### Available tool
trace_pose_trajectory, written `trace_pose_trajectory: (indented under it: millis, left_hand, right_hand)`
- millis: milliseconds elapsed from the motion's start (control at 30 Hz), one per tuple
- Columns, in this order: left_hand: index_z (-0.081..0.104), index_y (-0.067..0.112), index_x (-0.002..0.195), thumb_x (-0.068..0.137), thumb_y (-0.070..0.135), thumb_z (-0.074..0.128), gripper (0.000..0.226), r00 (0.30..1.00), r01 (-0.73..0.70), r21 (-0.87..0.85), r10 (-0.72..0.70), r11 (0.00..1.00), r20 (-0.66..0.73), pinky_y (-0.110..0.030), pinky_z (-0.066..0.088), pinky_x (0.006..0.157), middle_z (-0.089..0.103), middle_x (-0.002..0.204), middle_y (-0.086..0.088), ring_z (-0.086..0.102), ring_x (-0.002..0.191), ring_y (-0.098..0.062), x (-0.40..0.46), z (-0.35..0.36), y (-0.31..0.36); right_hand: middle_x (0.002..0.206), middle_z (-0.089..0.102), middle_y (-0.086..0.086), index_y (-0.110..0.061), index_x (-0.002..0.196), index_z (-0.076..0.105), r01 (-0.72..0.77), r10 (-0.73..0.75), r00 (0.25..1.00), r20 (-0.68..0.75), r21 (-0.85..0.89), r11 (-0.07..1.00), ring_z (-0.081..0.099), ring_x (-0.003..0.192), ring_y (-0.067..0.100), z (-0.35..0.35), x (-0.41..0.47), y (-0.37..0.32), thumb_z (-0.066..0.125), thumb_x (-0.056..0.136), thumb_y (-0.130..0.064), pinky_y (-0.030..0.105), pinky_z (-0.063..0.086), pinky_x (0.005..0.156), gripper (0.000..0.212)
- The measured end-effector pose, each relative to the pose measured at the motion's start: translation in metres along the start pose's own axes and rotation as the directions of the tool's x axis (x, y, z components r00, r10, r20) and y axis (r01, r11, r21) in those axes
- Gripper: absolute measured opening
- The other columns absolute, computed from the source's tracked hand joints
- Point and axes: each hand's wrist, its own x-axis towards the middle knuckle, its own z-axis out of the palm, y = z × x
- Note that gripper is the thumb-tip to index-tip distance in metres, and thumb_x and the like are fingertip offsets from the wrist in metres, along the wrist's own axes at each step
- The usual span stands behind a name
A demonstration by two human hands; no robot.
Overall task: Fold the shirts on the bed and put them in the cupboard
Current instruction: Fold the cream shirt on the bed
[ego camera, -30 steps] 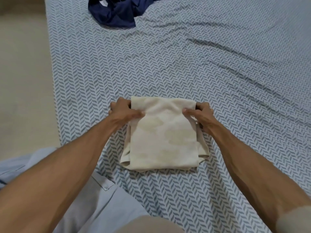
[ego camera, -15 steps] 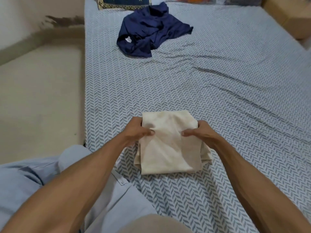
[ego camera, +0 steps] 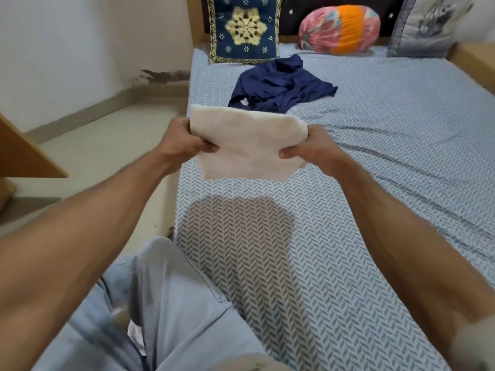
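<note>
The person holds a folded cream shirt (ego camera: 247,145) in the air above the bed (ego camera: 375,183), its shadow on the sheet below. The left hand (ego camera: 184,140) pinches its left edge and the right hand (ego camera: 308,148) its right edge, thumbs on top. A crumpled navy shirt (ego camera: 281,85) lies farther up the bed, near 3 cushions.

The room is bright with soft, even light. A dark shadow (ego camera: 235,223) lies on the bed sheet (ego camera: 375,183) near its left edge, under the folded cream shirt (ego camera: 246,145). The shirt looks a little blurry. The forearms at the bottom corners look stretched and big.
</note>
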Motion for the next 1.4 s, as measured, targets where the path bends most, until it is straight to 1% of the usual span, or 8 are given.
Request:
trace_pose_trajectory:
  millis: [267,400,700,900,1000,1100,1233,1400]
  left_hand:
    - [0.074,0.008,0.098,0.060,-0.022,0.081,0.049,0.984,0.114,0.125,-0.129,0.986,0.121,-0.021,0.055,0.066,0.074,0.071,0.018,0.069,0.071,0.003,-0.054,0.016,-0.097]
    - [0.076,0.022,0.110,0.043,0.026,0.095,0.070,0.941,0.246,0.307,-0.303,0.919,0.152,-0.042,0.059,0.089,0.078,0.097,0.007,0.073,0.097,-0.017,-0.094,0.026,-0.164]
    - [0.075,0.037,0.088,0.063,0.026,0.081,0.029,0.848,-0.028,0.507,-0.249,0.861,0.469,-0.032,0.058,0.081,0.074,0.086,0.015,0.069,0.085,-0.005,-0.139,0.018,-0.161]
    - [0.077,0.037,0.093,0.066,0.038,0.081,0.027,0.711,-0.250,0.710,-0.373,0.659,0.596,-0.030,0.057,0.075,0.069,0.082,0.012,0.064,0.078,-0.005,-0.163,0.017,-0.165]
    - [0.077,0.030,0.095,0.072,0.043,0.081,0.026,0.755,-0.112,0.725,-0.416,0.680,0.507,-0.028,0.056,0.069,0.072,0.081,0.010,0.066,0.075,-0.004,-0.174,0.022,-0.162]
    - [0.066,0.014,0.084,0.082,0.029,0.081,0.022,0.883,0.172,0.651,-0.409,0.740,0.231,-0.032,0.052,0.066,0.070,0.080,0.000,0.066,0.072,-0.014,-0.177,0.027,-0.165]
    - [0.059,0.001,0.071,0.080,0.005,0.083,0.027,0.771,0.600,0.251,-0.633,0.760,0.072,-0.036,0.062,0.062,0.067,0.071,-0.013,0.070,0.071,-0.025,-0.181,0.042,-0.169]
    - [0.068,-0.012,0.093,0.071,0.005,0.091,0.036,0.700,0.712,0.096,-0.714,0.695,-0.024,-0.031,0.053,0.059,0.073,0.078,-0.022,0.064,0.062,-0.027,-0.184,0.049,-0.178]
  right_hand:
    - [0.088,0.078,-0.001,-0.015,0.093,0.078,-0.135,0.140,0.989,0.044,-0.098,0.986,0.074,0.085,0.014,0.048,-0.041,0.100,0.092,0.061,-0.006,0.040,0.062,0.084,0.036]
    - [0.088,0.076,-0.011,-0.020,0.104,0.076,-0.176,0.195,0.967,0.161,-0.124,0.976,0.070,0.084,0.004,0.068,-0.079,0.143,0.089,0.064,-0.001,0.036,0.059,0.083,0.046]
    - [0.099,0.075,-0.008,-0.026,0.082,0.074,-0.066,0.083,0.980,0.181,-0.097,0.993,0.070,0.099,0.010,0.075,-0.141,0.168,0.081,0.066,0.005,0.036,0.057,0.087,0.036]
    - [0.119,0.054,-0.027,-0.047,0.074,0.066,0.140,-0.030,0.980,0.199,-0.565,0.813,0.044,0.128,0.000,0.085,-0.190,0.210,0.072,0.059,-0.035,0.046,0.030,0.100,0.020]
    - [0.118,0.053,-0.020,-0.043,0.076,0.068,-0.009,0.019,0.999,0.025,-0.372,0.928,0.052,0.113,-0.001,0.091,-0.206,0.215,0.075,0.062,-0.052,0.028,0.043,0.094,0.018]
    - [0.104,0.063,-0.003,-0.026,0.101,0.066,-0.244,0.239,0.941,-0.241,0.009,0.970,0.064,0.098,0.013,0.102,-0.205,0.209,0.082,0.082,-0.032,0.030,0.054,0.083,0.026]
    - [0.097,0.069,0.007,-0.009,0.104,0.066,-0.415,0.461,0.869,-0.182,0.241,0.877,0.066,0.090,0.020,0.106,-0.202,0.202,0.076,0.090,-0.023,0.032,0.053,0.072,0.022]
    - [0.088,0.059,0.010,-0.006,0.088,0.058,-0.436,0.497,0.849,-0.181,0.292,0.851,0.054,0.077,0.022,0.108,-0.198,0.201,0.065,0.097,-0.018,0.036,0.046,0.069,0.017]
